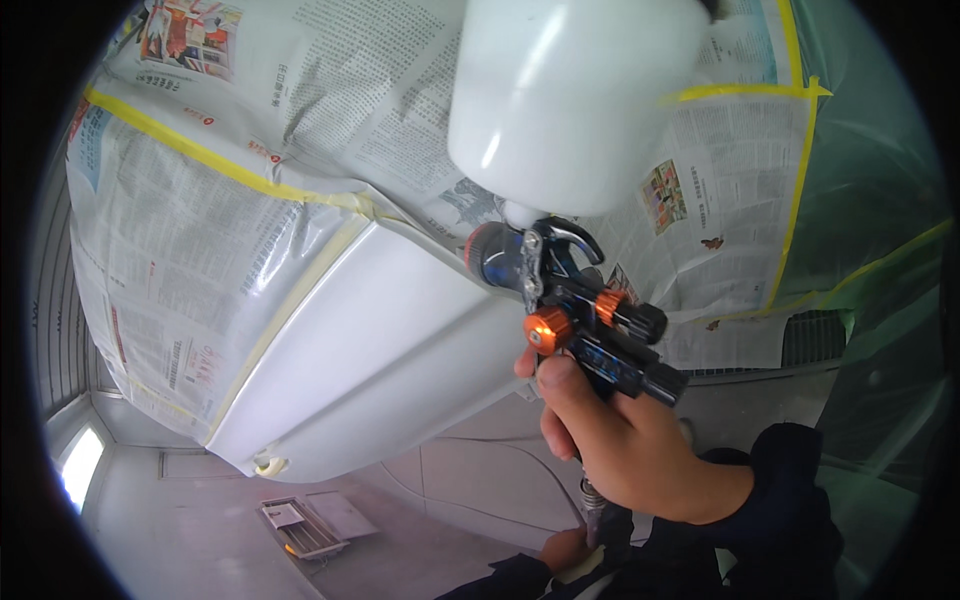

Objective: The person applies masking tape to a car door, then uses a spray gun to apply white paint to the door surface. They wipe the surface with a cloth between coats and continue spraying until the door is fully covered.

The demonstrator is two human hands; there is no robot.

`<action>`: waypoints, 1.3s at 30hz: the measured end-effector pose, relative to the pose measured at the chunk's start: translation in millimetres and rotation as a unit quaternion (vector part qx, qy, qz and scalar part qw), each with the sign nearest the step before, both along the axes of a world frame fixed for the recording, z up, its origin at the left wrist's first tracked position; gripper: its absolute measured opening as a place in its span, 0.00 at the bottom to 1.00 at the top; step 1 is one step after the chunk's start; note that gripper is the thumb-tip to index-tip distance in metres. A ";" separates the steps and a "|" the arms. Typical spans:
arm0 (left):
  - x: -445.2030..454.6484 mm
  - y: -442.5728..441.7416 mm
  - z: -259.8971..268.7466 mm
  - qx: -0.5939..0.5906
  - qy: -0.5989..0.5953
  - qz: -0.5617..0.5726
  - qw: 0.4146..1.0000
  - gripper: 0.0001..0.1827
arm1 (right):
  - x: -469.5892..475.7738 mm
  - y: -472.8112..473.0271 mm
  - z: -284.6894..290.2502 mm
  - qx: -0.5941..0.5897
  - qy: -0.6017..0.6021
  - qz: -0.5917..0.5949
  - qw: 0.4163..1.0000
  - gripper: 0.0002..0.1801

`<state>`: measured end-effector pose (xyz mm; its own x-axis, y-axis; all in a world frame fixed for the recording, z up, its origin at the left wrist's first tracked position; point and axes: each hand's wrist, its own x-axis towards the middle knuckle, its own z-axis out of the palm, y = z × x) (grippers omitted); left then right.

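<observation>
My right hand (630, 442) grips a black spray gun (585, 307) with orange adjusting knobs, its thumb below the round side knob. A large translucent white paint cup (577, 105) is mounted on the gun and fills the upper middle of the view. The gun's red-ringed air cap (480, 249) points left, across a glossy white car body panel (390, 315) with a crease along it. Lower down, my left hand (564, 550) is closed around the air hose (592, 517) below the gun's handle; its fingers are partly hidden.
Newspaper masking (180, 247) surrounds the panel, held by yellow tape (202, 154). Green-tinted plastic sheeting (877, 150) hangs at the right. Beside it lies a dark grating (814, 341). The hose loops over the grey floor. An open wall box (304, 525) is at lower left.
</observation>
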<state>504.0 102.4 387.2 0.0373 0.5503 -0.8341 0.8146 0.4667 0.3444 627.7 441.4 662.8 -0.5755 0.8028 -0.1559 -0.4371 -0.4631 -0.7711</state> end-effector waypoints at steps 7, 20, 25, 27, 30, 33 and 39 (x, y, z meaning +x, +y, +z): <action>-4.8 -9.0 0.6 0.087 -0.027 0.105 0.990 0.25 | -26.2 13.3 0.2 0.034 0.048 -0.002 0.998 0.17; -16.4 -22.6 -30.6 -0.014 -0.002 0.033 0.999 0.32 | 7.4 -21.5 -42.6 0.002 0.015 -0.024 1.000 0.12; -24.7 -52.9 -56.6 0.077 -0.033 0.023 0.996 0.36 | 18.9 -26.2 -66.8 0.061 0.065 -0.054 0.995 0.11; -27.5 -57.0 -60.2 0.074 -0.031 0.017 0.997 0.35 | 15.3 -23.3 -69.9 0.062 0.063 -0.034 0.995 0.11; -27.8 -53.7 -50.3 0.000 -0.027 0.048 0.999 0.34 | 11.6 -15.2 -71.0 0.028 0.070 -0.002 0.997 0.14; -21.7 -41.6 -33.3 -0.068 0.028 0.054 0.996 0.32 | 7.4 -7.0 -75.2 0.018 0.078 0.007 0.997 0.16; -14.0 -26.1 -17.8 -0.071 0.030 0.031 0.997 0.32 | 15.6 -22.5 -100.1 -0.006 0.040 -0.022 0.999 0.15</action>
